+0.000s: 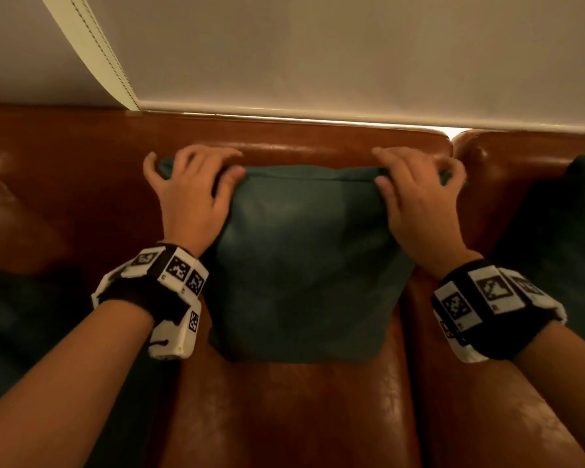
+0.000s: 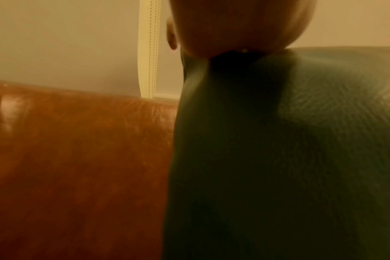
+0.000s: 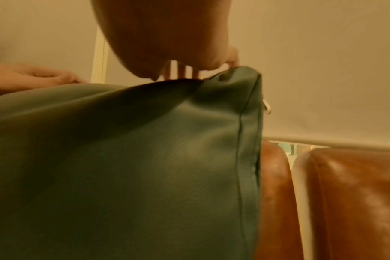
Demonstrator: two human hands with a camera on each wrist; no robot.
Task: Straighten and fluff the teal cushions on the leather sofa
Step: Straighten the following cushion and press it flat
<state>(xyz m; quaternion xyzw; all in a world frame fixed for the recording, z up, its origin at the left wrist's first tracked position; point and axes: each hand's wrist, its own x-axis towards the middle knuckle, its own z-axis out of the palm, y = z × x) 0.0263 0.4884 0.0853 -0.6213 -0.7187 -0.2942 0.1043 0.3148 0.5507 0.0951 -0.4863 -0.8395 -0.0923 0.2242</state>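
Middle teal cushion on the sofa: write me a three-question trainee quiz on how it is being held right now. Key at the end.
1. True or false: the teal cushion lies flat on the seat of the leather sofa.
2. Which part of the cushion does each hand hold? A) bottom corners B) top corners C) middle of the sides
3. Fill in: the small metal part at the cushion's corner near the right hand, seen from the right wrist, is a ____.

Key
1. False: it stands upright against the backrest.
2. B: the left hand and the right hand each grip a top corner.
3. zipper pull
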